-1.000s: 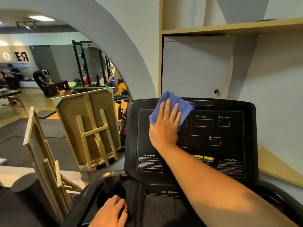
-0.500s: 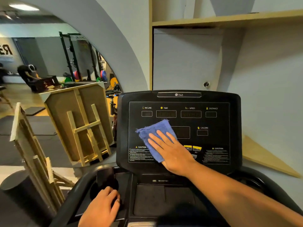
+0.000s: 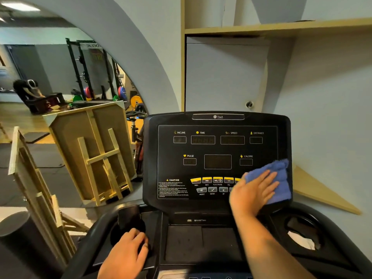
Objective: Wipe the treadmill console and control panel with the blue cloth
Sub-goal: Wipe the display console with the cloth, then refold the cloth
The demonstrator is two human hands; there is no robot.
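Observation:
The black treadmill console [image 3: 217, 125] stands upright before me, with dark display windows and a row of yellow buttons [image 3: 213, 180] on its control panel. My right hand [image 3: 252, 193] lies flat on the blue cloth [image 3: 280, 178], pressing it against the console's lower right corner; the cloth covers the right end of the button row. My left hand [image 3: 125, 253] rests at the left cup holder [image 3: 128, 224] on the lower deck, fingers curled over its edge, with nothing visibly held.
A right cup holder [image 3: 304, 232] holds a crumpled white paper. Wooden frames [image 3: 94, 150] lean by a large mirror on the left. A wooden shelf [image 3: 281, 27] hangs above on the wall. A black cylinder [image 3: 24, 242] stands at lower left.
My right hand has swept the blue cloth from the console's upper left, down across the lower middle, to the lower right corner. The left hand has stayed at the cup holder.

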